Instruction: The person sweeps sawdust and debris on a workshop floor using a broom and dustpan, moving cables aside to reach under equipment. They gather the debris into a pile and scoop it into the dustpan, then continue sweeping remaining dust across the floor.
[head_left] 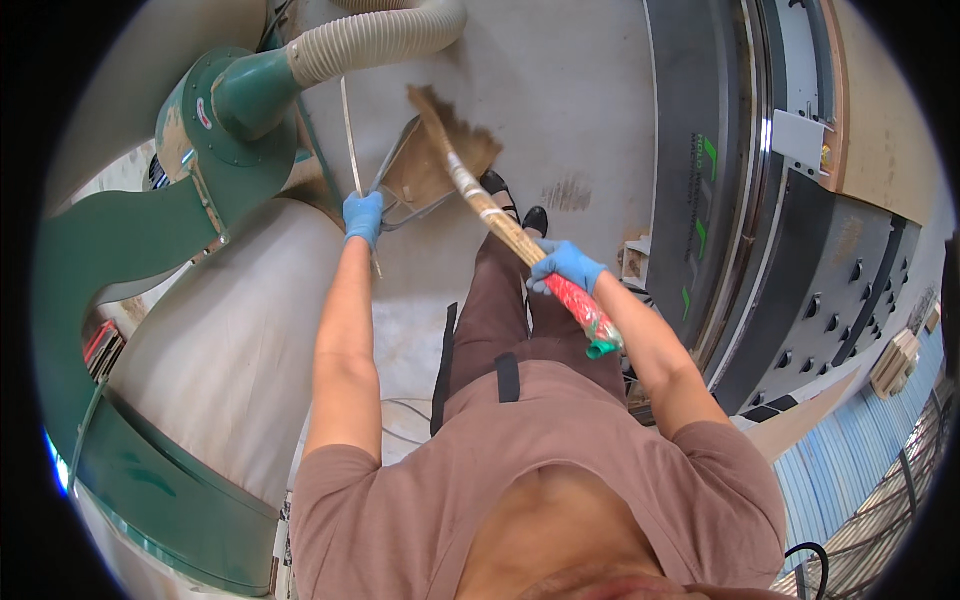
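My right hand (pixel 567 268) is wrapped around the handle of a straw broom (pixel 503 228), just above its red-covered grip with a green end. The broom slants away to the far left, and its brown bristles (pixel 470 143) rest over a metal-edged dustpan (pixel 412 180). My left hand (pixel 363 217), also gloved in blue, is closed at the near left side of the dustpan. A thin pale strip (pixel 351 140) runs through the same fist and sticks out at both ends. Whether the strip is part of the dustpan, I cannot tell. The bristles hide part of the pan.
A green blower (pixel 235 100) with a ribbed hose (pixel 375 42) stands at the left, beside a large pale bag (pixel 225 350). Along the right runs a dark machine (pixel 695 190). A dark smudge (pixel 568 192) marks the grey floor beyond my shoes (pixel 536 218).
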